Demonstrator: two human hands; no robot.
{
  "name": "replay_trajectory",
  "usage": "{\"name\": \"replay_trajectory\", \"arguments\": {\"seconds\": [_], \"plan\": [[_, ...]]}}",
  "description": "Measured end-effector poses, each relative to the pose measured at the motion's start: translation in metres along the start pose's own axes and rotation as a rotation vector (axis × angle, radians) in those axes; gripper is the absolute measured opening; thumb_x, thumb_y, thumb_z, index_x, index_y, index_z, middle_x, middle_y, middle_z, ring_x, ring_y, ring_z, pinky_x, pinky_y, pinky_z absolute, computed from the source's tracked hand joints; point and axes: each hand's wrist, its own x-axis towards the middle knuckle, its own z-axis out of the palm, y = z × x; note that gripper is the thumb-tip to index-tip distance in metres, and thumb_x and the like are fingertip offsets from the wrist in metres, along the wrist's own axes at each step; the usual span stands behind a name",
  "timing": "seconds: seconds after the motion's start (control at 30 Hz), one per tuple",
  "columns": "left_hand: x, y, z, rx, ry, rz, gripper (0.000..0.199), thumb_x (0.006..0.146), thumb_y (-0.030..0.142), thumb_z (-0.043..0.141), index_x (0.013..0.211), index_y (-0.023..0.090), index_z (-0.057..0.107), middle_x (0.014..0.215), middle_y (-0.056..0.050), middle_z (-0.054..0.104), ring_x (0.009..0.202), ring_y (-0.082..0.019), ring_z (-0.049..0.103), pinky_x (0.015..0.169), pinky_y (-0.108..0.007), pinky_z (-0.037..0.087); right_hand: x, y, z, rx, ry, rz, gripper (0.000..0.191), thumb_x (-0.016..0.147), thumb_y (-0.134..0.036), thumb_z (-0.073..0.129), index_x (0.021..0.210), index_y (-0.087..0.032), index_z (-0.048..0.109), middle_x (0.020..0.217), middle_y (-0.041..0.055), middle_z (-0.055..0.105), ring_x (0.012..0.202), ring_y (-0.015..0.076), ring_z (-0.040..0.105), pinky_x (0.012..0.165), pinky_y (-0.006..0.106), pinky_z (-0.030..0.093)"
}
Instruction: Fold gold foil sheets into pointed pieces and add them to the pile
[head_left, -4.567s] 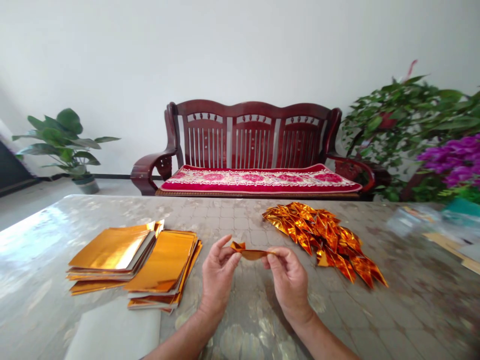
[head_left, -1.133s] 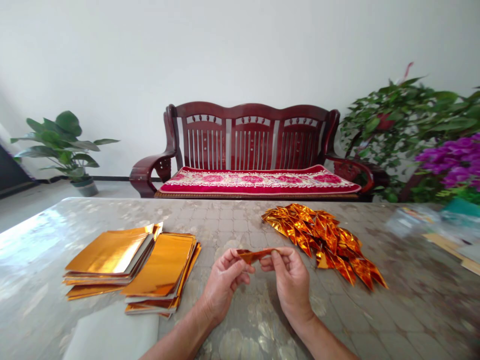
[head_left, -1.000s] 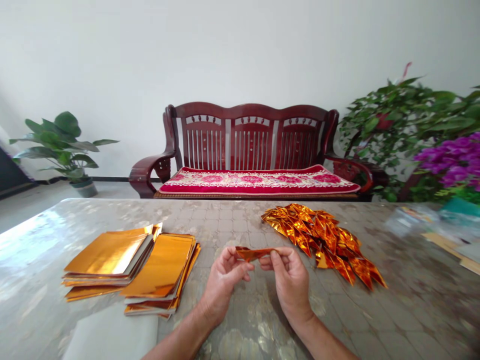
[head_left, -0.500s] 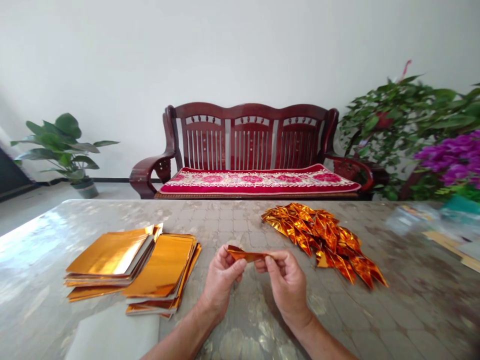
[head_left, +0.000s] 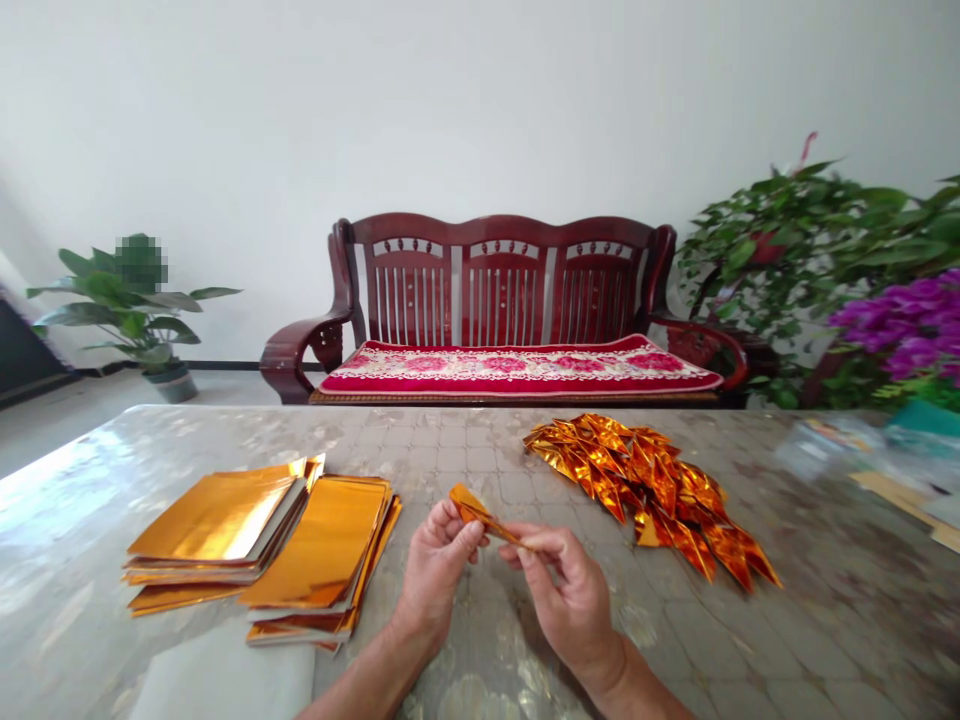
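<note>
Left hand (head_left: 439, 560) and right hand (head_left: 566, 590) pinch closed on 1 foil piece (head_left: 470, 503), between 2 foil stacks (head_left: 322, 545) and 1 foil heap (head_left: 651, 478).

Bare left hand (head_left: 435, 568) and bare right hand (head_left: 568, 592), bare forearms (head_left: 379, 668) (narrower toward the wrists (head_left: 418, 625))

Table (head_left: 450, 452), grey-brown, carries a lattice and pale floral pattern; sheet stacks (head_left: 319, 540) on its left show mirror gold-orange with grey-white layers; folded pile (head_left: 651, 478) on its right and folded piece (head_left: 469, 503) above its middle are glossy orange-gold. Bench (head_left: 504, 290) behind it is dark red-brown; runner (head_left: 508, 364), crimson, bears cream and pink blossoms.
</note>
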Motion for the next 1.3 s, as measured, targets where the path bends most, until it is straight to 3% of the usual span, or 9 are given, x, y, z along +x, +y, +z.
{"name": "replay_trajectory", "arguments": {"seconds": [0.13,0.3,0.4,0.5,0.63,0.87,1.0,1.13,1.3], "plan": [[0.0,0.0,-0.002,0.001,-0.031,0.003,0.025,0.076,0.036,0.077,0.082,0.017,0.063,0.07,0.002,0.063,0.057,-0.006,0.046,0.055,-0.017,0.039,-0.002,-0.003,-0.001,-0.037,-0.102,-0.042,0.007,0.088,-0.022,0.061,0.093,-0.026,0.064,0.113,0.0081,0.073,0.088,0.0223,0.074,0.076,0.034,0.061],[-0.002,0.009,-0.001,-0.032,-0.069,-0.006,0.023,0.076,0.032,0.078,0.09,0.018,0.067,0.08,0.0,0.065,0.072,-0.01,0.054,0.068,-0.018,0.044,-0.003,-0.003,-0.003,-0.072,-0.109,-0.105,0.01,0.089,-0.017,0.058,0.093,-0.026,0.062,0.116,0.0074,0.072,0.091,0.0214,0.073,0.079,0.034,0.06],[-0.001,0.011,-0.003,-0.008,-0.056,0.025,0.021,0.078,0.035,0.076,0.088,0.018,0.068,0.079,0.001,0.063,0.071,-0.01,0.052,0.069,-0.018,0.043,-0.002,-0.002,-0.003,-0.089,-0.11,-0.119,0.009,0.09,-0.018,0.058,0.093,-0.025,0.061,0.116,0.0071,0.072,0.087,0.0197,0.074,0.08,0.033,0.06],[0.0,0.01,-0.005,0.056,-0.024,0.071,0.024,0.08,0.041,0.073,0.085,0.017,0.069,0.075,0.001,0.063,0.067,-0.01,0.05,0.067,-0.019,0.042,-0.001,0.0,0.0,-0.041,-0.07,-0.033,0.003,0.091,-0.025,0.059,0.093,-0.024,0.06,0.115,0.0081,0.072,0.08,0.019,0.074,0.075,0.032,0.061],[0.001,0.009,-0.006,0.106,0.019,0.101,0.029,0.08,0.045,0.071,0.077,0.017,0.069,0.071,0.001,0.065,0.067,-0.012,0.053,0.068,-0.021,0.043,0.002,0.0,0.004,0.048,0.025,0.113,0.018,0.09,-0.04,0.06,0.092,-0.022,0.062,0.108,0.0094,0.073,0.074,0.0196,0.072,0.065,0.031,0.061],[0.003,0.003,-0.006,0.244,0.181,0.16,0.027,0.077,0.044,0.072,0.075,0.017,0.069,0.066,0.0,0.066,0.062,-0.014,0.056,0.061,-0.022,0.043,0.009,0.0,0.006,0.134,0.019,0.288,0.029,0.086,-0.049,0.064,0.09,-0.02,0.064,0.095,0.0084,0.074,0.071,0.0207,0.07,0.059,0.03,0.059],[0.002,0.006,-0.006,0.308,0.172,0.183,0.028,0.08,0.043,0.069,0.069,0.017,0.067,0.061,0.001,0.063,0.06,-0.013,0.055,0.06,-0.022,0.042,0.011,0.001,0.006,0.167,0.048,0.33,0.031,0.083,-0.051,0.067,0.087,-0.02,0.062,0.074,0.004,0.071,0.062,0.0195,0.068,0.054,0.028,0.057],[0.002,0.007,-0.004,0.291,0.156,0.186,0.029,0.081,0.043,0.068,0.069,0.017,0.064,0.062,0.001,0.062,0.061,-0.012,0.054,0.06,-0.021,0.042,0.012,-0.001,0.007,0.182,0.047,0.34,0.031,0.083,-0.05,0.067,0.084,-0.02,0.061,0.066,0.0027,0.07,0.058,0.019,0.067,0.052,0.028,0.056],[0.006,0.003,-0.004,0.135,0.229,0.105,0.033,0.073,0.042,0.076,0.086,0.018,0.058,0.063,0.003,0.064,0.057,-0.011,0.057,0.057,-0.02,0.042,0.012,-0.001,0.008,0.16,0.045,0.342,0.031,0.082,-0.05,0.068,0.081,-0.02,0.06,0.064,0.002,0.069,0.056,0.0189,0.067,0.05,0.028,0.055]]}}
